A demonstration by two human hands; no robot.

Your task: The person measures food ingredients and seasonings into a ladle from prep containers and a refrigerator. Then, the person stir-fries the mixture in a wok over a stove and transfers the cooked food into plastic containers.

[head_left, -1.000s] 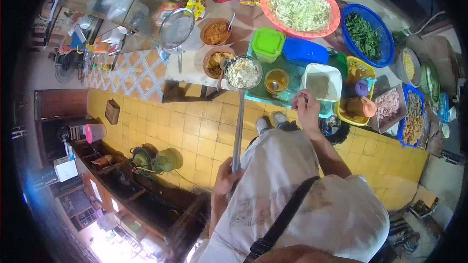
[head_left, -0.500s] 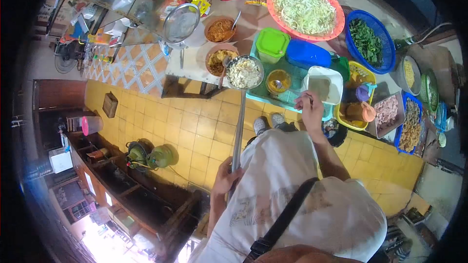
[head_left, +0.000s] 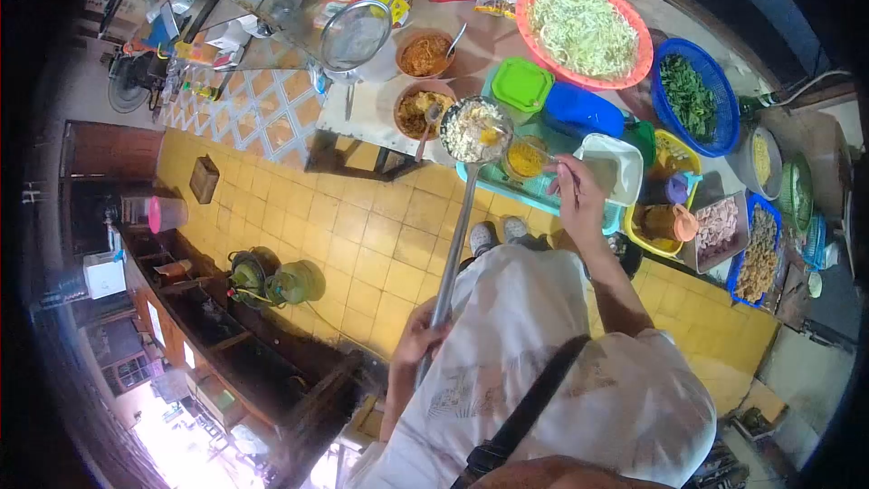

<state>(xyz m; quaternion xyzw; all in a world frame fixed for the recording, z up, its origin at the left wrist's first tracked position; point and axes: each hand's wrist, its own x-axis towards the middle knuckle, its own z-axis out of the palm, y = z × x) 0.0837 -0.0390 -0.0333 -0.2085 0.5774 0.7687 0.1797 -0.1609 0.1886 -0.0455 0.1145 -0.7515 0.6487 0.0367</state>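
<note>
My left hand (head_left: 421, 335) is wrapped round the long metal handle of a ladle (head_left: 459, 240). Its round bowl holds white crumbly food (head_left: 472, 127) with a yellow patch on its right side. My right hand (head_left: 579, 190) is closed on the thin handle of a spoon (head_left: 536, 152), whose tip reaches left over the ladle's rim. Just under the spoon stands a small bowl of yellow sauce or paste (head_left: 525, 161). A white square container (head_left: 625, 158) sits beside my right fingers. Both bowl and container are on a turquoise tray (head_left: 507, 183).
Two brown bowls of food (head_left: 425, 54) and a sieve (head_left: 356, 34) lie left. Behind are a green-lidded box (head_left: 522, 83), a blue box (head_left: 584, 110) and a basin of shredded cabbage (head_left: 584, 32). A blue basket of leaves (head_left: 695, 95) and a yellow basket (head_left: 674, 145) stand right.
The spoon has moved left from the yellow bowl to the ladle, and a yellow patch now shows on the white food. The whole view has shifted slightly.
</note>
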